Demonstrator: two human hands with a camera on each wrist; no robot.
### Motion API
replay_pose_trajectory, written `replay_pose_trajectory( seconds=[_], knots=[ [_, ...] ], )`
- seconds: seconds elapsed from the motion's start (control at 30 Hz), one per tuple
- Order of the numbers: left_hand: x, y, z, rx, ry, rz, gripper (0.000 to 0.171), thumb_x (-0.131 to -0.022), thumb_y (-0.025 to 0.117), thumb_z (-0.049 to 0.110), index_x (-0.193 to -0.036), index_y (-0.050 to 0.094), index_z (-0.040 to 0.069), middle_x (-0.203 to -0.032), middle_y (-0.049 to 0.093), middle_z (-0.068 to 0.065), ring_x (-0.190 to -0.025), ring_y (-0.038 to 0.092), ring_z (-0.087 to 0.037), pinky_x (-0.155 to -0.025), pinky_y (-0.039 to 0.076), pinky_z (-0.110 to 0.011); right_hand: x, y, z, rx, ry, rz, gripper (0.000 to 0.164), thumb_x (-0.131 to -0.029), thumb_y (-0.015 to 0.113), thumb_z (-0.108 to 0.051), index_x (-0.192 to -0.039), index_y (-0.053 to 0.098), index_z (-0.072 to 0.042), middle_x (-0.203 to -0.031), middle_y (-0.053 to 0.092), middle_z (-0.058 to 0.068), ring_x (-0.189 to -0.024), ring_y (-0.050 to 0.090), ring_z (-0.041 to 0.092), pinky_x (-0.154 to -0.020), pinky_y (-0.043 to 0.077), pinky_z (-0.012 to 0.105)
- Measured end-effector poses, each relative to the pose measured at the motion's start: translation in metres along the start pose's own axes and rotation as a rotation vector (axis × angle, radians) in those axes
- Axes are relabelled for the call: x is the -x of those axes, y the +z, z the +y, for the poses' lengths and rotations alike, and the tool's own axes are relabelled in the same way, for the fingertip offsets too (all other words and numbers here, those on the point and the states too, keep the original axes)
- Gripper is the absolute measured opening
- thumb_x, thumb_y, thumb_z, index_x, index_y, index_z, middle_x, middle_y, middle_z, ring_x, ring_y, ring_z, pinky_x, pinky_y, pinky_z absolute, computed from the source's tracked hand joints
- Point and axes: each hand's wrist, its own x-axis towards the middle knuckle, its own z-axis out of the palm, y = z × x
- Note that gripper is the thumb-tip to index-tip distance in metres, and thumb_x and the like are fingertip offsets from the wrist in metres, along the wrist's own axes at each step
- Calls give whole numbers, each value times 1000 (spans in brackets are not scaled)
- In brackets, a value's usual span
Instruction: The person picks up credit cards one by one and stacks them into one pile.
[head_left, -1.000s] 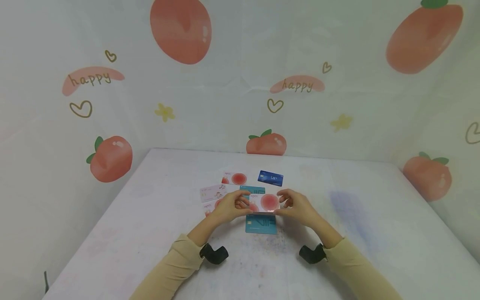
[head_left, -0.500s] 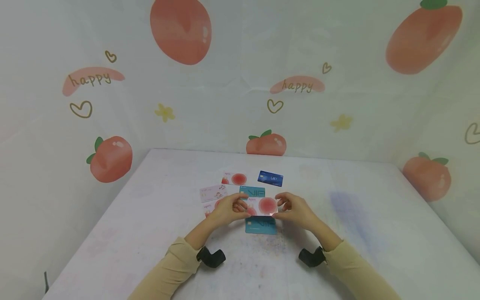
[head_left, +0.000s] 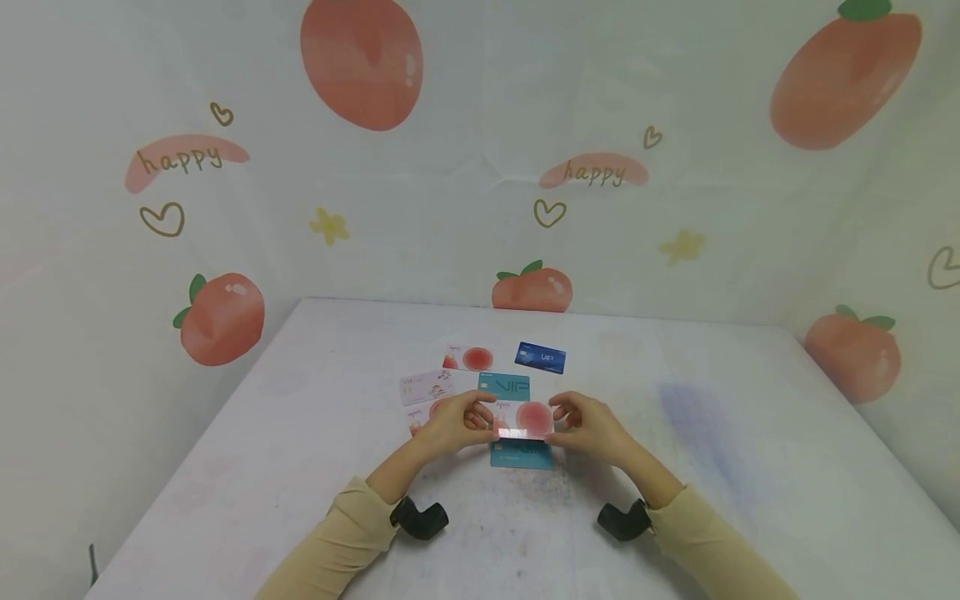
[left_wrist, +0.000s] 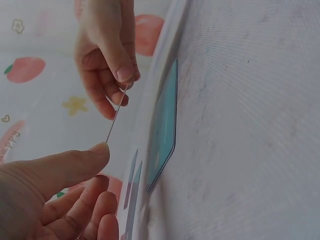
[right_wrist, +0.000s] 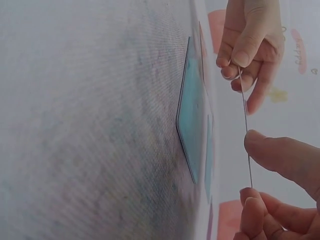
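Observation:
Both hands hold one white card with a pink-red circle (head_left: 534,418) by its two short ends. My left hand (head_left: 452,422) pinches its left end between thumb and fingers, and my right hand (head_left: 596,427) pinches the right end. Seen nearly edge-on in both wrist views, this card (left_wrist: 117,112) is raised off the table. Beneath it in the head view lies a teal VIP card (head_left: 521,457), partly covered; the right wrist view shows that teal card (right_wrist: 190,115) flat with a dark edge. Just behind the held card lies another teal VIP card (head_left: 504,384).
On the white tabletop (head_left: 315,467) lie a blue VIP card (head_left: 541,357), a white card with a red circle (head_left: 467,358) and a pale pink card (head_left: 426,387). Another red-and-white card (head_left: 422,416) is partly behind the left hand. A printed cloth backdrop (head_left: 435,217) stands behind.
Both hands have brought the held card slightly nearer the body. More of the rear teal card shows, less of the front one. A bright glare now runs along the held card's lower edge.

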Motion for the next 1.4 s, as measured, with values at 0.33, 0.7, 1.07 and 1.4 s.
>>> replay_pose_trajectory(
  seconds=[0.33,0.7,1.07,1.4],
  knots=[
    [2,1,-4,-19,12,-10,51,-78,75,13,-124,55,4,-94,65,-7,-78,55,-11,-73,51,-18,2,0,3,-8,-41,-31,50,-73,77,-13,-117,56,-2,-98,63,8,-81,53,15,-72,52,25],
    [3,0,-8,-23,32,-28,52,-78,75,15,-124,55,2,-95,66,-8,-79,57,-11,-74,51,-18,3,0,2,-6,-49,-62,49,-73,78,-14,-116,56,-2,-98,63,8,-83,53,15,-74,51,25],
    [7,0,-7,-27,43,-42,51,-78,75,14,-122,55,0,-94,66,-8,-78,57,-11,-72,50,-16,5,0,2,5,-77,-87,48,-73,78,-15,-114,57,-2,-95,63,6,-81,53,14,-74,51,25],
    [11,2,-6,-47,50,-49,49,-76,76,14,-119,56,0,-91,65,-8,-78,55,-12,-69,46,-13,7,2,5,20,-80,-99,49,-73,79,-17,-114,57,-1,-93,62,5,-80,52,14,-70,47,19]
  ],
)
